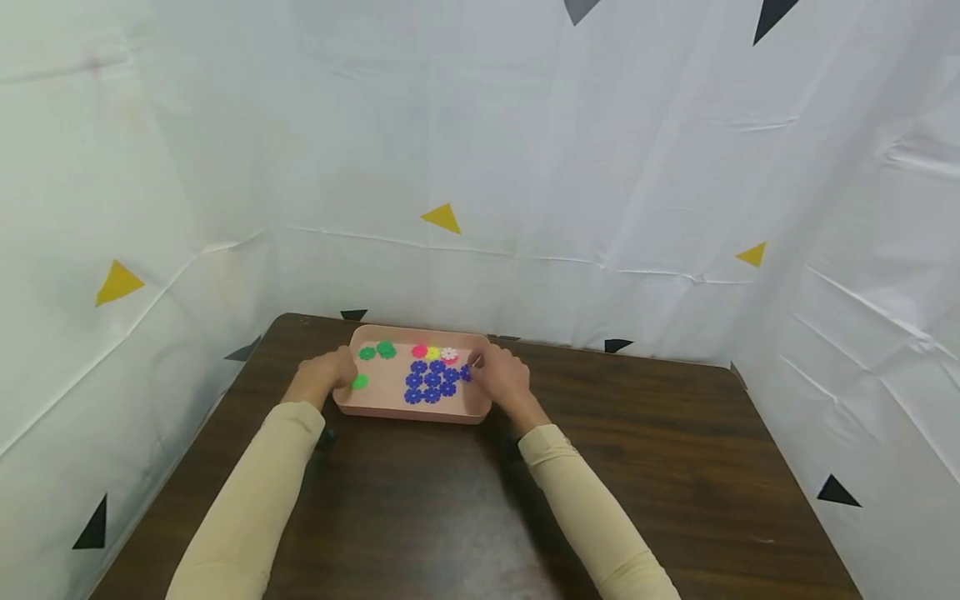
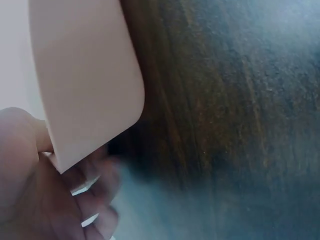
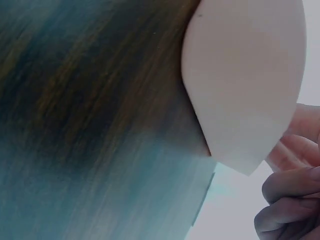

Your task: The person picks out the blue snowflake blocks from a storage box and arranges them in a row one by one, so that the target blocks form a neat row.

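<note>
A shallow pink tray [image 1: 384, 405] stands at the far edge of the table, with small flower-shaped discs inside. My left hand [image 1: 330, 372] grips its left end; in the left wrist view the thumb is over the rim and the other fingers curl outside the wall. A light green disc [image 1: 360, 382] lies beside that hand. Over the tray's right end, my right hand [image 1: 501, 375] pinches a blue flower disc [image 1: 466, 372] at its fingertips. Several other blue discs [image 1: 432, 380] lie grouped to its left. In the right wrist view, the tray wall [image 3: 245, 85] hides the thumb and fingertips partly.
Green discs [image 1: 386, 349] lie at the tray's back left. Pink [image 1: 419, 351], yellow [image 1: 433, 353] and white discs [image 1: 448, 353] line its back middle. The dark wooden table [image 1: 637, 467] reaches to white sheeting [image 1: 525, 167] behind and at both sides.
</note>
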A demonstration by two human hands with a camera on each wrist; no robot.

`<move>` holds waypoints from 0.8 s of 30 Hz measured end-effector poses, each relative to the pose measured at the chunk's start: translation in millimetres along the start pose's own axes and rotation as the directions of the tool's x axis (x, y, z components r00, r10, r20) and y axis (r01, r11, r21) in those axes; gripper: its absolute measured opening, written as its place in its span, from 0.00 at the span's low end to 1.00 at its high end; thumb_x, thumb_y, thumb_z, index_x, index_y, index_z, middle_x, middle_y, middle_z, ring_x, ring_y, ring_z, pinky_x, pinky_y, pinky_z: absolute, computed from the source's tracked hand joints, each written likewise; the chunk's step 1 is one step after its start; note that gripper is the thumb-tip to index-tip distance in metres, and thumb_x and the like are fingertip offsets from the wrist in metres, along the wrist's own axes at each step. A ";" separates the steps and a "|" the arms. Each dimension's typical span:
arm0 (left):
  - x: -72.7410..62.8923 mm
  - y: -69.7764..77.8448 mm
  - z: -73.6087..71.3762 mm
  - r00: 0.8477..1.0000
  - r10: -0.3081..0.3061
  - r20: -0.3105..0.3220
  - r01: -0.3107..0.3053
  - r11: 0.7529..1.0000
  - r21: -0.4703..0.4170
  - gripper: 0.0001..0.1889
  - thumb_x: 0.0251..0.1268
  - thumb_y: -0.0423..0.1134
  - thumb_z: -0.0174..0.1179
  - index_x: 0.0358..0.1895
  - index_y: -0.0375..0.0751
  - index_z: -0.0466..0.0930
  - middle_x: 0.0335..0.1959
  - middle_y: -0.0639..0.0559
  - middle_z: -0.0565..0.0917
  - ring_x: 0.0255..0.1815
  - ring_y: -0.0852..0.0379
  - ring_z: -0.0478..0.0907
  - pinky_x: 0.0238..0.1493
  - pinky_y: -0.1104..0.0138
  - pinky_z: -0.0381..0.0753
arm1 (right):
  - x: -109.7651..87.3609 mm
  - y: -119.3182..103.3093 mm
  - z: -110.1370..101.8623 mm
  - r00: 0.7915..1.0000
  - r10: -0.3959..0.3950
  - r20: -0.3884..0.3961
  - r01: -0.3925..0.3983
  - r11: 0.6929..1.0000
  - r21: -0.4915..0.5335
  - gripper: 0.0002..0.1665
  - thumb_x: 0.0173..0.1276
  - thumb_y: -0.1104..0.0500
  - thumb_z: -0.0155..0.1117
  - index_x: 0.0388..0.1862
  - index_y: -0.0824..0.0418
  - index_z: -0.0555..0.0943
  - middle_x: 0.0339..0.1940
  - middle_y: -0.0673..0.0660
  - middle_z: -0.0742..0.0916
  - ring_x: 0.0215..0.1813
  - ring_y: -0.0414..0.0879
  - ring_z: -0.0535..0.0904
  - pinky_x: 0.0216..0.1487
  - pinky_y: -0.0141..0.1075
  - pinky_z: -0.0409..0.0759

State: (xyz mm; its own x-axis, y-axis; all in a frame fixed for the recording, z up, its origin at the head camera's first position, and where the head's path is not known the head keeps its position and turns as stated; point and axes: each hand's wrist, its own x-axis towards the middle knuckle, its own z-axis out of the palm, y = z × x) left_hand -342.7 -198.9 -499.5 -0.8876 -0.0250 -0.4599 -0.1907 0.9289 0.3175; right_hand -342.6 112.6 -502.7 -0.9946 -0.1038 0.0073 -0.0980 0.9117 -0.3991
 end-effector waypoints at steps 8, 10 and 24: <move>14.3 -9.3 4.0 0.999 0.004 0.036 -0.004 1.000 -0.005 0.41 0.74 0.30 0.50 0.82 0.20 0.40 0.72 0.23 0.71 0.63 0.34 0.74 0.76 0.36 0.65 | 0.5 2.0 -2.5 0.998 0.026 -0.064 -0.020 0.995 0.094 0.08 0.76 0.52 0.70 0.50 0.49 0.89 0.51 0.52 0.92 0.48 0.52 0.87 0.53 0.54 0.84; 16.1 -9.0 6.8 0.999 0.021 0.040 -0.020 1.000 -0.019 0.41 0.74 0.30 0.50 0.82 0.20 0.39 0.65 0.26 0.75 0.57 0.37 0.73 0.70 0.42 0.72 | 0.8 7.7 -3.4 0.996 0.047 -0.071 -0.035 0.986 0.162 0.08 0.76 0.51 0.71 0.49 0.49 0.90 0.49 0.52 0.92 0.48 0.51 0.87 0.53 0.54 0.83; 14.1 -16.3 12.7 0.994 0.112 0.001 -0.112 0.991 -0.080 0.36 0.83 0.39 0.38 0.83 0.22 0.41 0.64 0.28 0.72 0.59 0.37 0.72 0.65 0.46 0.71 | -2.8 35.8 -12.1 0.987 0.135 -0.093 -0.074 0.874 0.481 0.12 0.75 0.53 0.71 0.50 0.58 0.90 0.51 0.59 0.93 0.52 0.55 0.88 0.55 0.52 0.86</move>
State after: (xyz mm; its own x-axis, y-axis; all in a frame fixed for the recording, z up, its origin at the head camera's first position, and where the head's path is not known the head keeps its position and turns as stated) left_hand -346.7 -209.8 -521.6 -0.9031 0.0797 -0.4220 -0.1231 0.8934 0.4322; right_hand -343.7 150.3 -505.9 -0.9976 0.0572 0.0386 0.0046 0.6133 -0.7899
